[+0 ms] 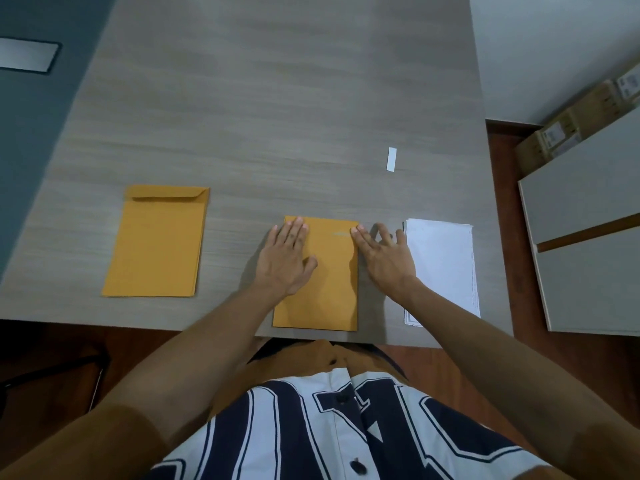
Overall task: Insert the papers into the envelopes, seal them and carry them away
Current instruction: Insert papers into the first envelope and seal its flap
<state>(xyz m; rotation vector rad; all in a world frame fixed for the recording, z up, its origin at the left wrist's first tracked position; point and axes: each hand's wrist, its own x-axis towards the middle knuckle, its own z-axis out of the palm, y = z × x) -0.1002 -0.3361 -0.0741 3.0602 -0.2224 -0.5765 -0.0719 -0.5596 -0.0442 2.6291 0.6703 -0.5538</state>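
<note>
A yellow-brown envelope (329, 292) lies flat near the table's front edge, in front of me. My left hand (285, 259) rests palm down on its upper left part, fingers spread. My right hand (382, 256) is flat at its upper right edge, fingertips touching the envelope's corner, the rest on the table. A stack of white papers (441, 265) lies just right of that hand. Further left a stack of yellow-brown envelopes (157, 242) lies with the top flap folded down.
A small white paper strip (391, 159) lies on the grey wood-grain table (277, 116) beyond the papers. White cabinets (588, 237) and cardboard boxes (568, 129) stand to the right, past the table's edge. Brown floor shows below the front edge.
</note>
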